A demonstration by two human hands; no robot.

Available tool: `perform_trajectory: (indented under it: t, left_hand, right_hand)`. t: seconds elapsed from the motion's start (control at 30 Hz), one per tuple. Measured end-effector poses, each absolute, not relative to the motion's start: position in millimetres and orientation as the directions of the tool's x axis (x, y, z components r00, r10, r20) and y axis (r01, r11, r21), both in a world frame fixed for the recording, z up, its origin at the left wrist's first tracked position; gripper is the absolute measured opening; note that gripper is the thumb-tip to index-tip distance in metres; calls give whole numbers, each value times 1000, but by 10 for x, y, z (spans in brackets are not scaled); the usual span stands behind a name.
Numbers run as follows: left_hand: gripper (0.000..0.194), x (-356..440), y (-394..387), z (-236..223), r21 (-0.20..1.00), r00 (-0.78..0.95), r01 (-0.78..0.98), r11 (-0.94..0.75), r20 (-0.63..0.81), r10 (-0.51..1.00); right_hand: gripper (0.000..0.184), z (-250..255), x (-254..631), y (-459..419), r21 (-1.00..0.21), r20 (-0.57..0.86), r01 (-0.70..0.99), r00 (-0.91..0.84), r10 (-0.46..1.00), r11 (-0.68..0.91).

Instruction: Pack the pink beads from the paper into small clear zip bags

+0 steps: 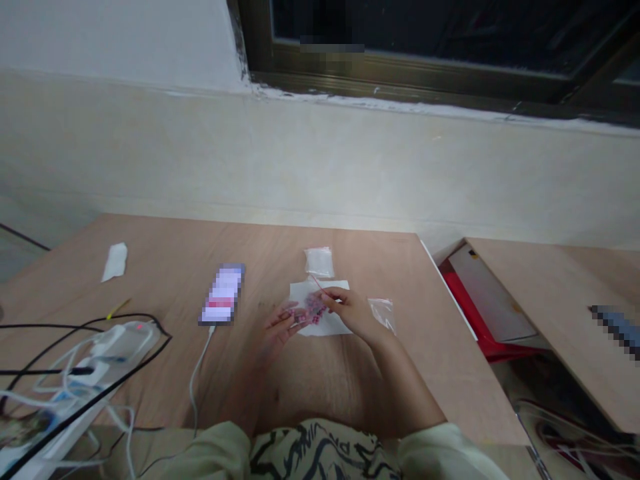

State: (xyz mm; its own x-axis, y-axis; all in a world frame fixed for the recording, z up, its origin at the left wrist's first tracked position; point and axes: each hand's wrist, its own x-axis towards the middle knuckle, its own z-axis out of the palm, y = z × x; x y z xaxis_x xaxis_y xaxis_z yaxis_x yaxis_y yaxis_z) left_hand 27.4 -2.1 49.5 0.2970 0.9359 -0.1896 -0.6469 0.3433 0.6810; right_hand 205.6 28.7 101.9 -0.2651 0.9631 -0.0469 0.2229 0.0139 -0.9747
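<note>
Over a white sheet of paper (335, 325), both hands meet at a cluster of small pink and purple pieces (315, 309). The cluster looks bead-like, but blur hides its exact kind and whether a clear bag encloses it. My right hand (350, 310) pinches its right side, with a thin red strip (318, 285) rising by the fingertips. On the left, my left hand (283, 325) has its fingers bent around the pink pieces at the near left. Just beyond the paper lies a small zip bag with whitish contents (320, 262). A clear zip bag (383, 313) rests right of the paper.
A phone (223, 293) on a white charging cable (199, 370) lies left of the hands. Farther left are a power strip (120, 343) with tangled cords and a white scrap (115, 261). A wall (320, 160) bounds the wooden table (175, 247); another table (540, 287) stands right.
</note>
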Motion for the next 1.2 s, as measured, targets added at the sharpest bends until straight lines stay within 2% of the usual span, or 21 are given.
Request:
perform_trajectory:
  t: [0.27,0.37,0.43,0.5,0.6,0.73,1.2]
  left_hand:
    - [22,268,-86,451,697,286,-630,343,-203,937]
    - [22,254,-66,461,688,264,-651,322,-193,945]
    - [21,242,-32,468,667,253,-677,311,-185,950]
    - [20,232,13,470,641,255,-703,310,-179,950]
    - [20,223,77,464,608,262,-728,318,-182,948]
    - [23,219,114,464,576,269,-747,332,-195,943]
    - [27,172,0,412,579,231,-745,330,-240,943]
  right_hand:
    - [25,982,1951,236,-992,-26,129,-131,991,-9]
    - [29,870,1991,260,-997,-18,80,20,1000,-20]
    - [28,769,2036,280,-989,-23,142,128,991,-41]
    - [22,663,2070,293,-952,-34,293,176,984,-85]
    - [13,497,2067,293,-842,-35,526,173,984,-122]
    - [12,274,1998,284,-750,3,658,95,995,-61]
    - [10,133,1990,297,-752,5,657,83,997,-51]
